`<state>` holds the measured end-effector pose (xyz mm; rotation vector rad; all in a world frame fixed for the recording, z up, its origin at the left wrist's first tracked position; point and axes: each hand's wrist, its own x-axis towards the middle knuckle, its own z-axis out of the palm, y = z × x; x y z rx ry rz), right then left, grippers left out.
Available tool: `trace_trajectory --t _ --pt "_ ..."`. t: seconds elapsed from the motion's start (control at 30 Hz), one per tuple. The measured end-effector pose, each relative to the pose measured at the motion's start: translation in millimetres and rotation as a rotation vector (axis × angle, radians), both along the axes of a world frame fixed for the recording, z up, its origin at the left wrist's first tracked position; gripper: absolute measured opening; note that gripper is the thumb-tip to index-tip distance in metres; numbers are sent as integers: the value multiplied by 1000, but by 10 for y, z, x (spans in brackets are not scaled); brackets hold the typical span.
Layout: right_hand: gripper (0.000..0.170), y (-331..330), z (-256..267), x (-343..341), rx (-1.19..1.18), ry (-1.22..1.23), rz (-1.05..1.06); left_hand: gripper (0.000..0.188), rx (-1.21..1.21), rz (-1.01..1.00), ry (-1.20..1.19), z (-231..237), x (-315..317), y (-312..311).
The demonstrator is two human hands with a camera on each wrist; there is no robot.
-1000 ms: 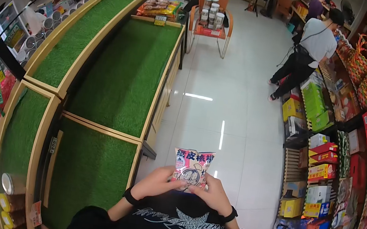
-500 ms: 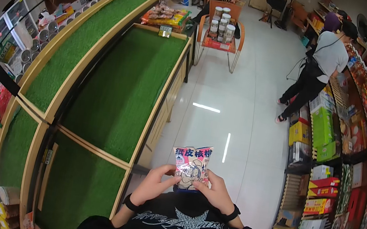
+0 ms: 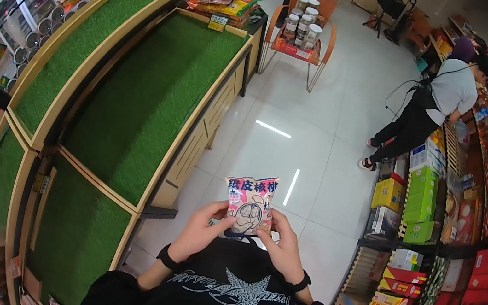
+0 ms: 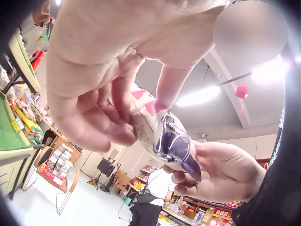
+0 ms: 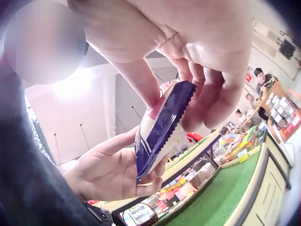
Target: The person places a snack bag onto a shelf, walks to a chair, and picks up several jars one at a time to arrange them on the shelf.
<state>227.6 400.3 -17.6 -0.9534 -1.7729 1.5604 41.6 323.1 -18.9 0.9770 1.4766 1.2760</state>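
Note:
In the head view a small pink-and-cream bag of walnuts (image 3: 250,208), with dark printed characters across its top, stands upright before my chest. My left hand (image 3: 201,227) grips its left side, thumb on the front and fingers behind. On the other side my right hand (image 3: 284,243) holds it the same way. The left wrist view shows the bag's dark blue bottom end (image 4: 175,143) between both hands. From the right wrist, its zigzag-cut blue bottom seal (image 5: 164,127) shows close up.
On my left runs a wooden display stand with green turf trays (image 3: 143,104). Ahead, a wooden chair (image 3: 314,4) carries several jars. A person (image 3: 448,89) bends over the right-hand shelves, stacked with boxes (image 3: 421,193). Pale tiled floor (image 3: 327,108) lies between.
Both hands keep hold of the bag, which sits slightly higher in the head view. The surroundings shift as my viewpoint moves. The person at the right leans further over the shelves.

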Motion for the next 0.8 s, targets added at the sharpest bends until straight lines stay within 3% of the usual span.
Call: trace_trajectory --t 0.17,0.4,0.7,0.8 --pt "49 201 -80 -44 -45 24 -19 48 -13 48 16 14 -37 246" --pt "51 590 -54 -213 -192 21 -52 49 -34 -36 -30 -40 -245 764" --pt "49 1462 -39 -762 -72 130 -114 44 198 -98 -5 42 -909 1805" --pt "48 1691 54 -1063 -68 179 -90 44 155 -151 31 87 -1186 1955"
